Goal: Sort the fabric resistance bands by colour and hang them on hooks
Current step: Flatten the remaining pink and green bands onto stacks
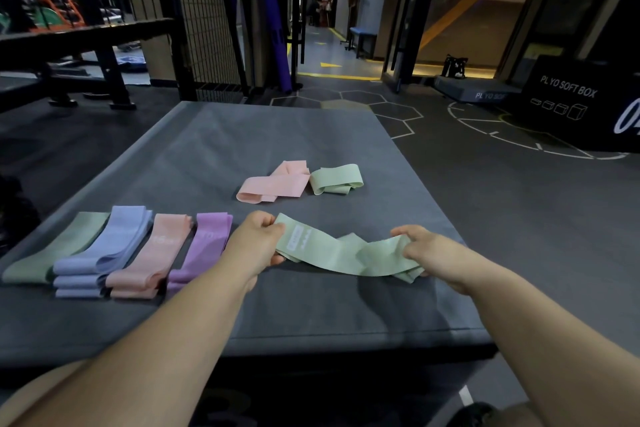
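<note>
A large grey padded mat sits in a dim gym room, with a black plyo box beyond its far right corner. On the mat's near left, four piles of fabric bands lie in a row: sage green pile, lilac-blue pile, peach pile, purple pile; at its centre lie one pink band and one pale green band. Over the mat's near part a twisted mint green fabric band runs left to right, label end leftward, with the left hand and right hand each pinching one end.

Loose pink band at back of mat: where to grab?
Pinch the pink band at its near-left end, coming from the left: that looped end lies flat and clear. Its right end sits beside the crumpled green band, so a grip there might catch both.
</note>
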Demonstrator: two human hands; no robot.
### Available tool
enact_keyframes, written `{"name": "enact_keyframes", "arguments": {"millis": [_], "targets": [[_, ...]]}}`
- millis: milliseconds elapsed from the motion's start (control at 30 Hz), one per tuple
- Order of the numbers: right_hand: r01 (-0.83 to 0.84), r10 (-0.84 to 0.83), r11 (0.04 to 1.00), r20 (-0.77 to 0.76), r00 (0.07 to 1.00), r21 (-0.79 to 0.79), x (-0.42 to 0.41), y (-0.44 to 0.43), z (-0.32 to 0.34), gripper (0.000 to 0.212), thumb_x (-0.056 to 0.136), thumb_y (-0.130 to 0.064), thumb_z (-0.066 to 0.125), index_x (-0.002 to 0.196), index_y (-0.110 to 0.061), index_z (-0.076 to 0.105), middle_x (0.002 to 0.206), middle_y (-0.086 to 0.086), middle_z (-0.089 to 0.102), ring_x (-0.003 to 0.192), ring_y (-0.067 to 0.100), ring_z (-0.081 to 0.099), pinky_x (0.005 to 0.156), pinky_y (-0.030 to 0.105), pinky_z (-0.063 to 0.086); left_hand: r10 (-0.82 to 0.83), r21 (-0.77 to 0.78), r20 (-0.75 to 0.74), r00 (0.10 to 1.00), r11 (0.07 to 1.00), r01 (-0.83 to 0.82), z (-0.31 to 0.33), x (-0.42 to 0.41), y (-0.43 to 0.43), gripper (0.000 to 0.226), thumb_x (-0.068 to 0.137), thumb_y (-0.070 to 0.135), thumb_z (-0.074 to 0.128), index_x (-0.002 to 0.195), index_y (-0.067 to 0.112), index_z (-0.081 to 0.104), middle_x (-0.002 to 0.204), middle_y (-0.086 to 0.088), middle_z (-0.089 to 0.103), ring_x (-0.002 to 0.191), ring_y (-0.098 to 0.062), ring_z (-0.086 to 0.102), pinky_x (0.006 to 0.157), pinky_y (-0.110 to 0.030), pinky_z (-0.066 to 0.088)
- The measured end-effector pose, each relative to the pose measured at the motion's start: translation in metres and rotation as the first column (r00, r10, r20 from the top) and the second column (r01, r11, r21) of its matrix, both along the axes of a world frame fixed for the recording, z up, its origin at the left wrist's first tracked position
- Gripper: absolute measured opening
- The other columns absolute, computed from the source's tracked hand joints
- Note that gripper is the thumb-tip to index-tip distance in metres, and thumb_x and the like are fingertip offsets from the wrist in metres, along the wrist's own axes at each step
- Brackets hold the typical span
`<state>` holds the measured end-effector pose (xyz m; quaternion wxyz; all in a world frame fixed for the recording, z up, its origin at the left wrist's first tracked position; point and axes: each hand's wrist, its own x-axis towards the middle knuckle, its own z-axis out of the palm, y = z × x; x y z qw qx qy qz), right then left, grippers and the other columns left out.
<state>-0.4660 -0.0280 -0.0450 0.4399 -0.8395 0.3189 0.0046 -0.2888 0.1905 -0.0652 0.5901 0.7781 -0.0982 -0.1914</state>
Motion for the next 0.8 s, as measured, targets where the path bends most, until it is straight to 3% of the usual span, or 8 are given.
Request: {"name": "enact_keyframes", "arguments": {"millis": [100,233,367,500,567,667,800], "targets": [[0.021,-0.020,0.997,0.016,1.000,-0.070,-0.005,-0.005,-0.004,0.043,0.088,-0.016,0.060,0.127,-0.032,0.050,0.111,0.001,0.061,0.102,0.022,0.063,0.088,0.035,0.051,0.003,0.048,0.107,0.994,0.999,-0.008,0.000,0.000,0.003,0.006,0.090,0.023,0.058,0.085,0.022,0.057,0.088,-0.002,0.066,0.085,-0.022,0.061,0.074,-0.034,0.051],[0.041,-0.040,0.999,0.071,0.997,-0.002,-0.007,-0.008,-0.004,0.040,0.082,-0.005,0.069,0.118,-0.020,0.060,0.105,0.002,0.069,0.097,0.018,0.067,0.084,0.026,0.053,0.009,0.064,0.178,0.984,0.998,-0.021,0.004,-0.003,0.005,0.009,0.089,0.022,0.061,0.080,0.021,0.059,0.080,0.003,0.062,0.079,-0.018,0.053,0.070,-0.031,0.040],[0.083,-0.086,0.996,0.097,0.992,0.036,-0.006,-0.011,-0.004,0.030,0.081,-0.002,0.069,0.106,-0.017,0.069,0.099,0.006,0.073,0.092,0.020,0.069,0.081,0.028,0.054,0.003,0.053,0.137,0.991,0.999,-0.011,0.006,-0.004,0.005,0.008,0.091,0.023,0.059,0.083,0.021,0.059,0.089,-0.001,0.068,0.087,-0.022,0.061,0.080,-0.038,0.050],[0.140,-0.156,0.980,0.106,0.982,0.141,-0.004,-0.012,-0.003,0.021,0.086,0.001,0.060,0.102,-0.010,0.067,0.092,0.010,0.071,0.081,0.022,0.067,0.067,0.030,0.053,0.013,0.026,0.121,0.993,1.000,-0.016,0.006,-0.004,0.005,0.006,0.094,0.020,0.053,0.090,0.017,0.058,0.094,-0.006,0.068,0.077,-0.018,0.059,0.057,-0.026,0.044],[0.176,-0.201,0.967,0.123,0.972,0.184,-0.002,-0.012,-0.002,0.018,0.089,0.000,0.056,0.105,-0.007,0.062,0.092,0.011,0.069,0.079,0.021,0.066,0.063,0.028,0.053,0.012,0.020,0.123,0.992,1.000,-0.015,0.005,-0.003,0.005,0.008,0.095,0.020,0.052,0.095,0.015,0.058,0.095,-0.008,0.067,0.070,-0.016,0.056,0.054,-0.025,0.040],[0.200,-0.227,0.963,0.138,0.964,0.183,0.000,-0.012,-0.002,0.016,0.091,-0.002,0.052,0.104,-0.010,0.058,0.094,0.009,0.064,0.079,0.020,0.062,0.065,0.029,0.052,0.012,0.026,0.116,0.993,1.000,-0.015,0.004,-0.002,0.005,0.009,0.095,0.020,0.051,0.096,0.014,0.058,0.094,-0.009,0.068,0.066,-0.017,0.054,0.055,-0.026,0.039],[0.211,-0.228,0.971,0.163,0.960,0.112,0.002,-0.015,-0.005,0.014,0.089,-0.004,0.053,0.096,-0.016,0.055,0.093,0.011,0.061,0.080,0.024,0.060,0.066,0.034,0.049,-0.004,0.044,0.112,0.994,0.999,0.000,0.000,0.000,0.005,0.008,0.093,0.023,0.053,0.096,0.018,0.058,0.093,-0.007,0.070,0.076,-0.024,0.060,0.064,-0.029,0.042]]}}
